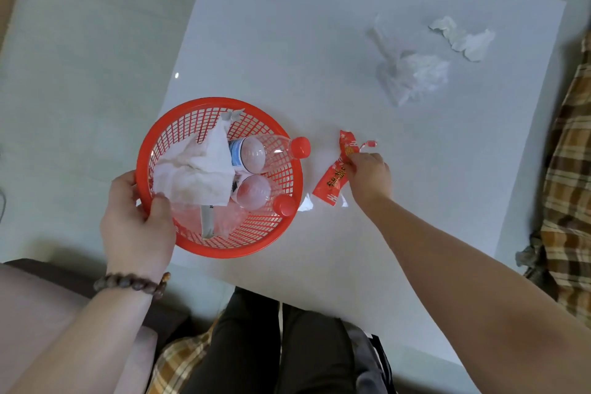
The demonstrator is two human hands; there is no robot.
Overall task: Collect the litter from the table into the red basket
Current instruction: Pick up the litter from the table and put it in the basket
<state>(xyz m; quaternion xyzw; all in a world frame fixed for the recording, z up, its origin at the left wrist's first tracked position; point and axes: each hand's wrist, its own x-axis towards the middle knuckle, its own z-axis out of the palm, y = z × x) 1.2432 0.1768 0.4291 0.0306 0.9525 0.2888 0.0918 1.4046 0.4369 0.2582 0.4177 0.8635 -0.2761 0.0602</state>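
Note:
My left hand (136,217) grips the near-left rim of the round red basket (192,245), held at the table's left edge. Inside lie a crumpled white tissue (195,169), two clear plastic bottles (256,153) with red caps, and clear wrapping. To the right of the basket, my right hand (371,174) pinches a red snack wrapper (332,182) with gold print, which hangs just over the white table (287,41). Farther back on the table rest a crumpled clear plastic bag (412,73) and a torn white tissue (463,40).
A small clear scrap (307,203) lies on the table by the basket's right rim. A plaid cloth (569,169) runs along the table's right edge. My dark-trousered legs (281,345) are below the near edge, and pale floor lies to the left.

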